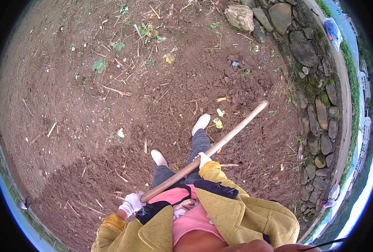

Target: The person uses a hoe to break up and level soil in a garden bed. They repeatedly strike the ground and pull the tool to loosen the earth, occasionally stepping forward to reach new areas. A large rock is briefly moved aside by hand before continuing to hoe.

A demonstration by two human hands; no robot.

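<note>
A long wooden pole (234, 131), likely a tool handle, slants across my body from lower left to upper right. My left hand (132, 203), in a white glove, grips its lower end near my waist. Farther along the shaft, my right hand (203, 160) closes around it, also white-gloved. The pole's far end (264, 104) shows over dark soil (252, 82) at the right; no tool head can be made out there. My pale shoes (201, 123) stand on the soil with the feet apart.
A dry-stone wall (312, 126) edges the plot on the right, with a pale boulder (239, 17) at its upper end. Beyond lie a path, a plastic bag (332, 33) and a striped bag (333, 193). Dry stalks (117, 91) and yellow leaves (218, 123) litter the ground.
</note>
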